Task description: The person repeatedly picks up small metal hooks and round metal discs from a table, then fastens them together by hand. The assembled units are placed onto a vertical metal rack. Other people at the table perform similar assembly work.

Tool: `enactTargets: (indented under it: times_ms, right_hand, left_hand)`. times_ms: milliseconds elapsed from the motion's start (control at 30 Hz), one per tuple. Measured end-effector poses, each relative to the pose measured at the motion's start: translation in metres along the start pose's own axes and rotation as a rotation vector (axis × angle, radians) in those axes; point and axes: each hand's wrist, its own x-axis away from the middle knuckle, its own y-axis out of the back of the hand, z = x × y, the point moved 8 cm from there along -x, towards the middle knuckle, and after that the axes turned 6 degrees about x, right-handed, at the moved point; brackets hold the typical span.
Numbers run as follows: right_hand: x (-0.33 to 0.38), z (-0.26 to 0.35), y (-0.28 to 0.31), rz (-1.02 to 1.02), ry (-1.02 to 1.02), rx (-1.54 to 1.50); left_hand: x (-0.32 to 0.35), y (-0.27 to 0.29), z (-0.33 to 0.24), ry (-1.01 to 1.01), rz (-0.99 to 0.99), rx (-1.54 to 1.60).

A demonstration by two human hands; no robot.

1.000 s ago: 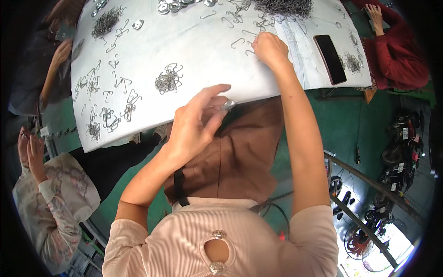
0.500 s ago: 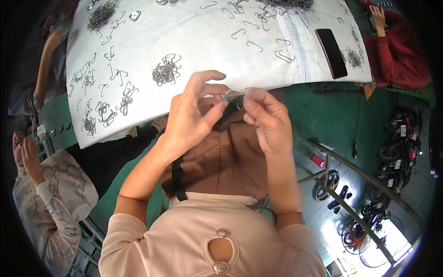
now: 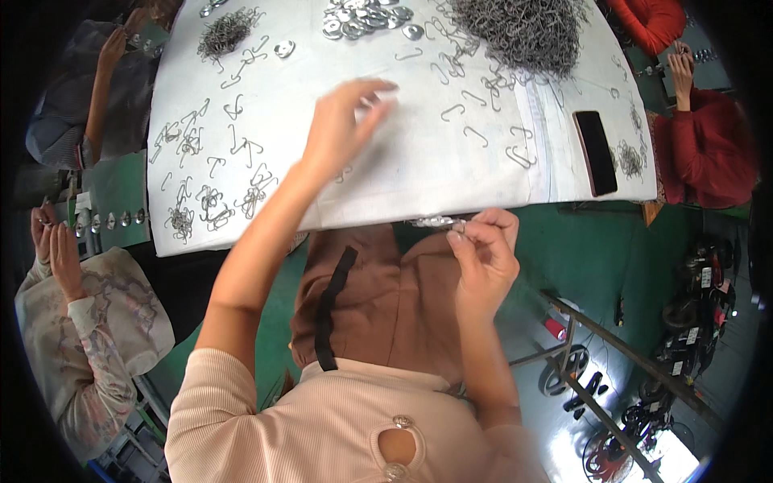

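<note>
Over the white-covered table (image 3: 386, 177), my left hand (image 3: 338, 125) reaches forward, slightly blurred, thumb and fingers apart with nothing seen between them. Ahead of it lies a cluster of round shiny metal discs (image 3: 366, 18). Just off the table's near edge, my right hand (image 3: 487, 258) pinches a short shiny metal piece (image 3: 435, 221); its exact kind is too small to make out. Bent wire hooks (image 3: 475, 137) are scattered right of my left hand. My left wrist mostly covers a small hook pile.
A large heap of wire hooks (image 3: 527, 32) lies at the far right, and a smaller heap (image 3: 227, 34) at the far left. Loose hooks (image 3: 209, 201) cover the left side. A black phone (image 3: 594, 153) lies near the right edge. Co-workers sit on both sides.
My left hand has parted from my right and moved forward over the table. My right hand stays near the edge with the shiny piece. The view has shifted, showing more of the far table.
</note>
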Motion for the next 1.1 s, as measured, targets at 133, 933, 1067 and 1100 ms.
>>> enactTargets:
  times_ms: [133, 933, 1067, 1100]
  right_hand:
    - [-0.001, -0.003, 0.001, 0.007, -0.037, 0.036]
    - [-0.003, -0.01, 0.012, -0.036, 0.01, 0.2]
    - [-0.001, -0.007, 0.01, -0.025, 0.02, 0.244]
    - [0.0, -0.007, 0.01, -0.022, 0.013, 0.258]
  left_hand:
    - [-0.102, -0.018, 0.071, 0.019, 0.02, -0.263]
    - [0.062, -0.046, -0.068, 0.306, 0.358, 0.459]
    - [0.069, -0.041, -0.081, 0.225, 0.313, 0.43]
    - [0.069, -0.04, -0.084, 0.193, 0.314, 0.391]
